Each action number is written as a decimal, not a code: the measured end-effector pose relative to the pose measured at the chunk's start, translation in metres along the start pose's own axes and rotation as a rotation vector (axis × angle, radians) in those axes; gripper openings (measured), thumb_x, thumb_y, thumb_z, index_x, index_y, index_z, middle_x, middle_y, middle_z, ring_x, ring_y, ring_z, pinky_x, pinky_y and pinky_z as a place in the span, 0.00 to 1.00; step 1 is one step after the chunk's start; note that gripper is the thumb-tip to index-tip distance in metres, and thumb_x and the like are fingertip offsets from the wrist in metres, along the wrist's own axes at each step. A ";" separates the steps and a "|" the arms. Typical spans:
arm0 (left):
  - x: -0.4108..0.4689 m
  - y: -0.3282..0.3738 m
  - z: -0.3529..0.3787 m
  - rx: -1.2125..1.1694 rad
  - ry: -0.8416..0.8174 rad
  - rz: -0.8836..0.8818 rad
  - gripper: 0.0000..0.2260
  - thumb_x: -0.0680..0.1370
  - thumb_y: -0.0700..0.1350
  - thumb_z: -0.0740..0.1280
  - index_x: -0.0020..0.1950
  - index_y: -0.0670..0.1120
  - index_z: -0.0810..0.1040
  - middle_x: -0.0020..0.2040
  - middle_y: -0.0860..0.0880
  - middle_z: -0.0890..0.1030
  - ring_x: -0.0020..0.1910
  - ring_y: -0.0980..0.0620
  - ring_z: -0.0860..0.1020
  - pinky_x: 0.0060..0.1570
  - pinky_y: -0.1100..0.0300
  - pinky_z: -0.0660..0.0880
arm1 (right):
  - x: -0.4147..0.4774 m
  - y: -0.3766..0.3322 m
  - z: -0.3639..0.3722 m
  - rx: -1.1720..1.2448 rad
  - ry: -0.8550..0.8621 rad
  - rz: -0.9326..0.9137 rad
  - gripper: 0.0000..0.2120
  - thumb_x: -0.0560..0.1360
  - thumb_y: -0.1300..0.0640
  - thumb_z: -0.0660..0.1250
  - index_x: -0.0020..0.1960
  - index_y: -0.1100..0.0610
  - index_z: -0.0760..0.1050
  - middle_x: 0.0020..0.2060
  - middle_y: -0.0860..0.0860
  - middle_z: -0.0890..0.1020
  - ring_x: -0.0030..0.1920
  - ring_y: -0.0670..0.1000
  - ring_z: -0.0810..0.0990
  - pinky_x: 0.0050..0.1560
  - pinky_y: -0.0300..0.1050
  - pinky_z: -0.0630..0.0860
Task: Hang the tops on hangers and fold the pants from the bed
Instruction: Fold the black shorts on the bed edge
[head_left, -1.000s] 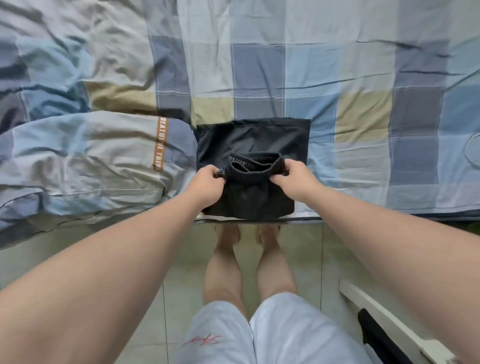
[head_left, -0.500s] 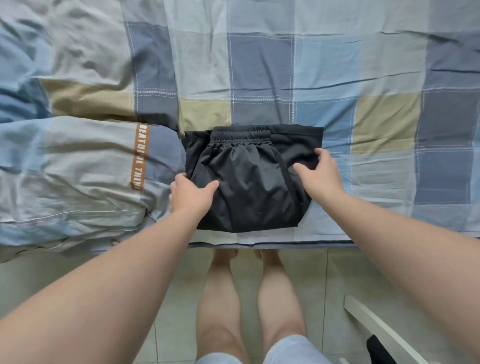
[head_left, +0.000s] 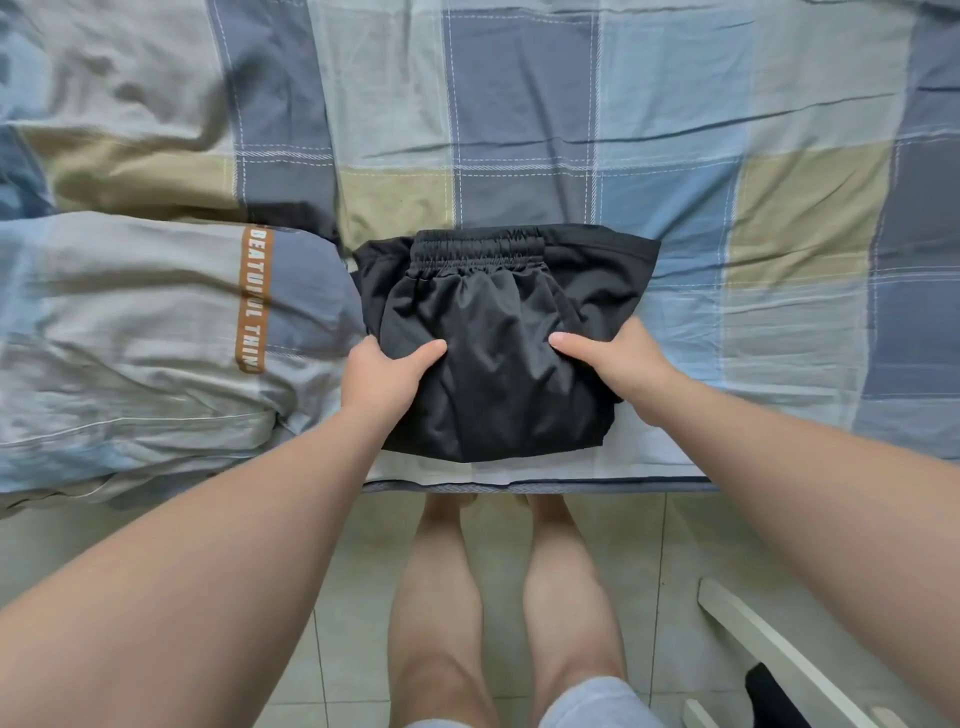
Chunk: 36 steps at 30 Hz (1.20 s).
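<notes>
**Fold step wrapping up**

The black pants (head_left: 493, 322) are sitting as a compact folded bundle at the near edge of the bed (head_left: 545, 130), waistband (head_left: 478, 244) facing the far side, just beside a folded quilt (head_left: 156, 338) on the left. L hand (head_left: 382, 379) and R hand (head_left: 618, 364) are grasping the bundle's two sides w/ thumbs on top (other fingers hidden). Fold prob. nearly done. Next move is calling for an even two-sided lift so the layers aren't sliding apart.

Soft, even daylight; wide-angle bending and perhaps slight blur at edges.
</notes>
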<state>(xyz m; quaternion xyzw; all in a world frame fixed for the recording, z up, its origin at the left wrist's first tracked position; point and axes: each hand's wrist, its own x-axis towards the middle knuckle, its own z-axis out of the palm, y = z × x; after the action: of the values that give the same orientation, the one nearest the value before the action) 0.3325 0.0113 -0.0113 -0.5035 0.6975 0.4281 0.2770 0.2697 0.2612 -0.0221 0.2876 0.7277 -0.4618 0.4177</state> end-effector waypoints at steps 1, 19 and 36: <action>-0.001 0.002 -0.001 -0.012 -0.031 -0.012 0.25 0.69 0.57 0.78 0.60 0.45 0.80 0.55 0.49 0.83 0.56 0.45 0.81 0.61 0.48 0.77 | -0.001 -0.002 0.002 0.017 -0.040 0.047 0.27 0.67 0.48 0.81 0.62 0.53 0.77 0.50 0.43 0.85 0.43 0.38 0.84 0.40 0.31 0.78; -0.170 0.054 -0.121 0.349 -0.486 0.004 0.31 0.76 0.51 0.75 0.73 0.40 0.70 0.68 0.43 0.77 0.64 0.40 0.77 0.67 0.47 0.72 | -0.240 -0.039 -0.029 0.229 0.035 0.237 0.14 0.72 0.61 0.73 0.57 0.55 0.80 0.45 0.53 0.87 0.39 0.51 0.87 0.34 0.41 0.80; -0.352 0.071 -0.161 0.407 -0.758 0.547 0.07 0.76 0.46 0.75 0.50 0.53 0.80 0.48 0.53 0.87 0.44 0.57 0.85 0.40 0.65 0.79 | -0.532 0.042 -0.005 0.987 0.659 -0.029 0.13 0.74 0.61 0.74 0.57 0.55 0.78 0.50 0.50 0.85 0.45 0.49 0.86 0.43 0.44 0.82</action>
<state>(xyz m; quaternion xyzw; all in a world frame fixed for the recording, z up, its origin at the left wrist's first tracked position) 0.3922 0.0435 0.3766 -0.0474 0.7236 0.4928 0.4809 0.5605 0.2652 0.4257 0.5663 0.5218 -0.6377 -0.0197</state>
